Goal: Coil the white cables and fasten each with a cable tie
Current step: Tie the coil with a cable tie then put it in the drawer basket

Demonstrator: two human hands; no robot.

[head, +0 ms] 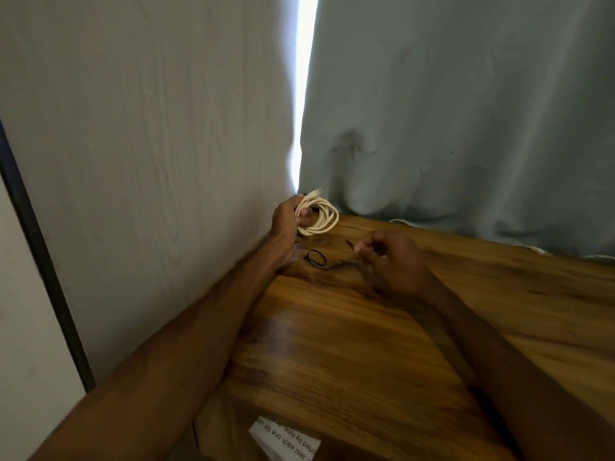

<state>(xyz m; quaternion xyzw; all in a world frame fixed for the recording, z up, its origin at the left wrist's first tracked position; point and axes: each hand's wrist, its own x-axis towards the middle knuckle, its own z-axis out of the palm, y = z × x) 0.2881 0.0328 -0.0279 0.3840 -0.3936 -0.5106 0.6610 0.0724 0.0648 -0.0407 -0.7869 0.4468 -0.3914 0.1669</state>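
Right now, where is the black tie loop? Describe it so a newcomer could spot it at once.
Start at the wooden table under the grey curtain. Near its far left corner, between the left hand holding the white coil and the right hand, lies the tie loop. It is the only thin black ring there, smaller than the coil and flat on the wood.

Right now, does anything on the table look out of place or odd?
A black cable tie on the wooden table already forms a loop around nothing; the white cable coil is apart from it, in the left hand. Whether the loop is locked cannot be told.
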